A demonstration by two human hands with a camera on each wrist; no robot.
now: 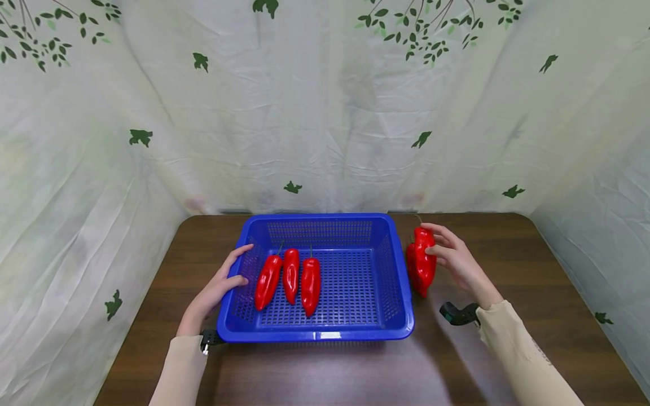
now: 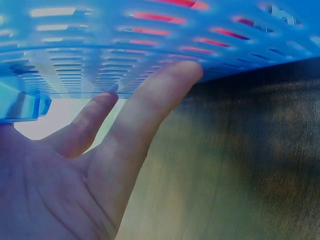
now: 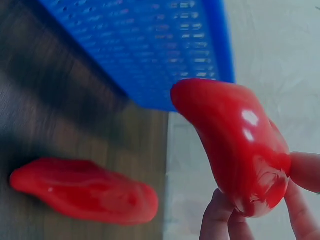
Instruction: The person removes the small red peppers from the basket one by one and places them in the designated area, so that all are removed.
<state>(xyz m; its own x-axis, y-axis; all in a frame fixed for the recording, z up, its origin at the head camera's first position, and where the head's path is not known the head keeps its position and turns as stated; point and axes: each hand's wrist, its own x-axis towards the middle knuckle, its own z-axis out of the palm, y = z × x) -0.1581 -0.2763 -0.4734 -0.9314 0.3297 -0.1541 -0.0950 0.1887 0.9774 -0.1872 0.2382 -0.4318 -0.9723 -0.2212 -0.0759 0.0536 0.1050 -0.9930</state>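
A blue plastic basket [image 1: 325, 334] stands on the table with several red peppers in view, among them a left pepper [image 1: 268, 283], a middle pepper [image 1: 291, 276] and a right pepper [image 1: 311, 286] lying inside. My left hand [image 1: 215, 290] holds the basket's left rim; in the left wrist view, fingers [image 2: 150, 110] lie against the slotted outer wall. My right hand [image 1: 459, 265] pinches a glossy red pepper [image 3: 232, 145] by its stem end, raised just right of the basket. Beneath it, another red pepper [image 3: 85, 192] lies on the table, partly hidden in the head view.
The dark wooden table [image 1: 508, 254] extends on both sides of the basket. A pale cloth with a leaf print [image 1: 325, 113] hangs behind the table and along its sides. A black strap [image 1: 459, 313] is on the right wrist.
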